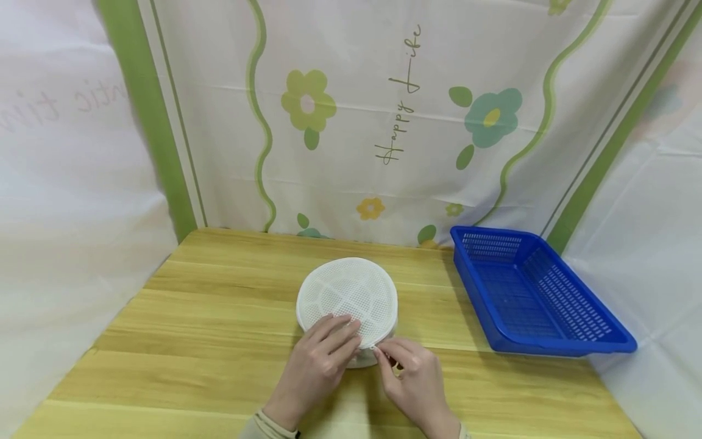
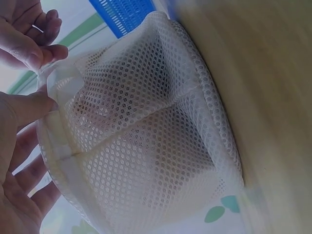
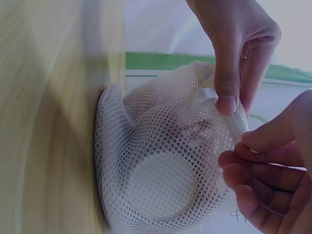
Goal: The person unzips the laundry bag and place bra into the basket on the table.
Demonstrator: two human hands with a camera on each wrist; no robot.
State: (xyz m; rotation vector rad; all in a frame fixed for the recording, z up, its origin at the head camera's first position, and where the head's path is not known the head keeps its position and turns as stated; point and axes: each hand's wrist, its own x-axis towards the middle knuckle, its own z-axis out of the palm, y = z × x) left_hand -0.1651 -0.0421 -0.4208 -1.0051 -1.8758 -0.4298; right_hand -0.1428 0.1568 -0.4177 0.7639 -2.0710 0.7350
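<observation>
A round white mesh laundry bag (image 1: 348, 283) stands upright on the wooden table, its flat mesh top facing up. My left hand (image 1: 318, 363) grips the near rim, fingers spread over the top and thumb against the side (image 2: 131, 117). At the rim just to the right, my right hand (image 1: 414, 375) pinches a small white zipper pull (image 3: 254, 151) between thumb and forefinger. A white tab (image 3: 207, 95) sticks out of the side below the rim. Through the mesh, a pale round shape (image 3: 163, 185) shows; whether it is inside or part of the wall I cannot tell.
A blue plastic basket (image 1: 493, 305) with slotted walls stands at the table's right side. The wooden table top (image 1: 219, 329) stretches around the bag. White patterned curtains (image 1: 351, 140) hang behind the table and on both sides.
</observation>
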